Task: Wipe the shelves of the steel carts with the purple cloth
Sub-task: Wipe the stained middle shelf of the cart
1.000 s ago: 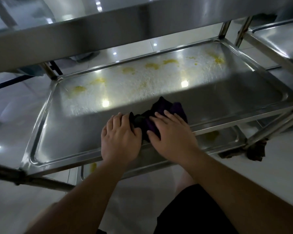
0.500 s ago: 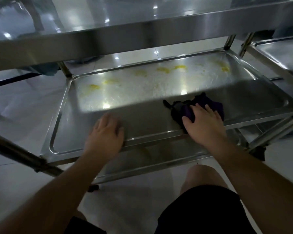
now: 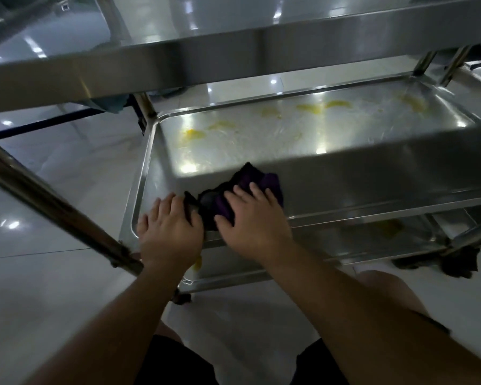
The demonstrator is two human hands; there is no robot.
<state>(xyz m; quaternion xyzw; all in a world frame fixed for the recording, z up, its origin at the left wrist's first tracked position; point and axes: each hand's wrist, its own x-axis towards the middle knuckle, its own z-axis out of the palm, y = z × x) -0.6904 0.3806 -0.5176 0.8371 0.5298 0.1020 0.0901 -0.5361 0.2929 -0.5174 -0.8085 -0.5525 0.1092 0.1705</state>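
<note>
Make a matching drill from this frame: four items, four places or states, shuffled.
Items
1. purple cloth
2. yellow stains
3. left hand
4. right hand

Places or states
A. spread along the far half of the middle shelf
B. flat on top of the cloth, pressing it down
C. bunched at the shelf's near edge, under a hand
D. on the near rim of the shelf, fingers touching the cloth's left edge

Pairs: 1-C, 2-A, 3-D, 4-B
</note>
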